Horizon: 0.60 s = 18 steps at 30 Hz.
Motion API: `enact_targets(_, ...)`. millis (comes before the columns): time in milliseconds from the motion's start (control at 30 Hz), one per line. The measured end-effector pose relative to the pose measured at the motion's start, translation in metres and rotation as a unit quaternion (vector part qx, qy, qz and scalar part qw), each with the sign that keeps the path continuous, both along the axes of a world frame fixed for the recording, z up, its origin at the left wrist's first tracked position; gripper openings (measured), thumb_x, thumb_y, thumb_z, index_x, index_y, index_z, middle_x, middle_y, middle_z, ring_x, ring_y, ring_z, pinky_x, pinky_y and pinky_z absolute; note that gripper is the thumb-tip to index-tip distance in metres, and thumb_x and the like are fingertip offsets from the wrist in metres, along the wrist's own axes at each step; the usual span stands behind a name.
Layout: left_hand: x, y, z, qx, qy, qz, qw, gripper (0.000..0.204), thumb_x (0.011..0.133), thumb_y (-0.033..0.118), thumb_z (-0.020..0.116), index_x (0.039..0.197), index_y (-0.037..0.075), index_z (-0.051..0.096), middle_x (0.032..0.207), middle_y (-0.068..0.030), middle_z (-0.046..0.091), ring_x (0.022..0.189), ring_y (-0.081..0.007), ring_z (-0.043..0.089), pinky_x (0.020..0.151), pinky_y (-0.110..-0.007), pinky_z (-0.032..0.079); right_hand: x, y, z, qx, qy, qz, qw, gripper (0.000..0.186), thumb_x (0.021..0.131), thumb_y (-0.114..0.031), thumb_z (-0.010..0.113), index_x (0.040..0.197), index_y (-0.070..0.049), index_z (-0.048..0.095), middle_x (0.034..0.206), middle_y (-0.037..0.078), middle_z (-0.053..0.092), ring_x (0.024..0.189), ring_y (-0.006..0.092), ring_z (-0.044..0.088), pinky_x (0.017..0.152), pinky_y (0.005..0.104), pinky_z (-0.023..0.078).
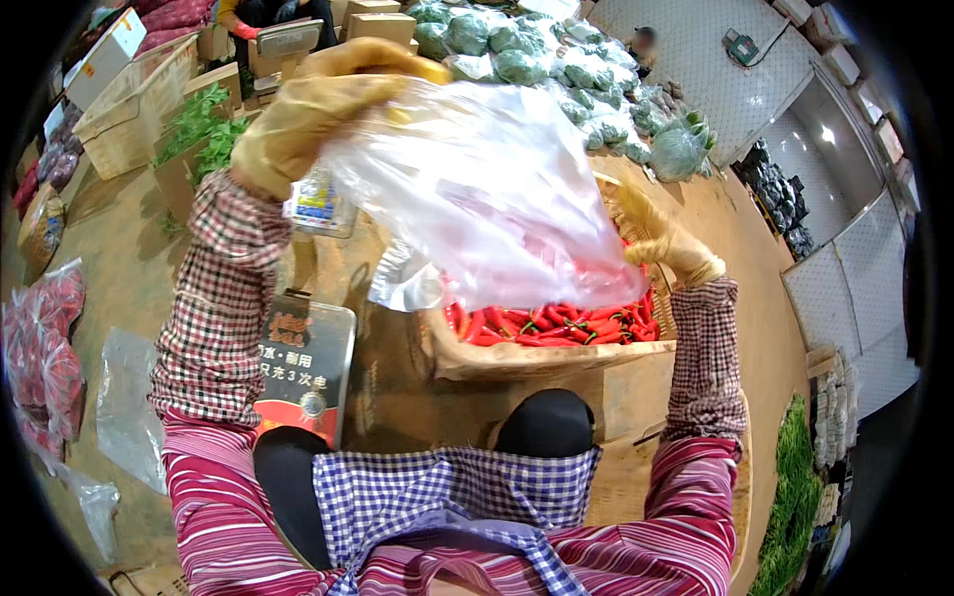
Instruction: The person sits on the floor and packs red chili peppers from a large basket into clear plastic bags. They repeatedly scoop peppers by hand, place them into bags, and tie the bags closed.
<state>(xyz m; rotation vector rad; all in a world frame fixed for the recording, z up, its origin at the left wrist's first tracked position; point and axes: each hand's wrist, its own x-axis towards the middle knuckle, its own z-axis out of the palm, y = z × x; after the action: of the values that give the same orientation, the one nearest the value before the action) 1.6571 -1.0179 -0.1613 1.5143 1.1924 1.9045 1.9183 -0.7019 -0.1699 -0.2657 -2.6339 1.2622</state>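
A clear plastic bag (487, 169) hangs spread out in front of me, its surface blurred by motion. My left hand (328, 109), in a yellow glove, is closed on the bag's upper left edge. At the bag's right side is my right hand (676, 243), gloved the same way; its fingers are smeared, so I cannot tell whether they grip the film. Below and partly behind the bag, red chili peppers (566, 326) fill a tan crate (537, 364). Left of the crate lies a flat scale (333, 372) with a black and red top.
Bagged red produce (45, 348) and an empty plastic bag (129, 407) lie at left. A pale crate (139, 109) and leafy greens (209, 129) stand behind. Bagged green vegetables (537, 55) cover the far floor, where another person (278, 15) sits. Long greens (792, 497) lie at right.
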Motion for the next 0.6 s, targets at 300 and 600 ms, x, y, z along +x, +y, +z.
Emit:
enact_targets(300, 0.006, 0.142, 0.005, -0.222, 0.505, 0.448, 0.704, 0.044, 0.079, 0.009, 0.055, 0.121, 0.005, 0.042, 0.106, -0.0196, 0.053, 0.098, -0.0287, 0.053, 0.084, -0.035, 0.043, -0.032, 0.038, 0.035, 0.011, 0.153, -0.095, 0.984, 0.020, 0.082, -0.005, 0.058, 0.100, 0.002, 0.058, 0.087, -0.002, 0.061, 0.074, 0.0073, 0.053, 0.064, 0.0203, 0.045)
enact_targets(600, -0.034, 0.105, -0.077, -0.303, 0.363, 0.369, 0.800, 0.034, 0.080, 0.015, 0.054, 0.109, -0.002, 0.051, 0.105, -0.0181, 0.056, 0.096, -0.0251, 0.055, 0.083, -0.031, 0.044, -0.027, 0.197, -0.032, 0.134, -0.091, -0.103, 0.981, 0.042, 0.080, -0.027, 0.060, 0.113, -0.002, 0.054, 0.104, 0.006, 0.059, 0.088, 0.0117, 0.054, 0.079, 0.0264, 0.043)
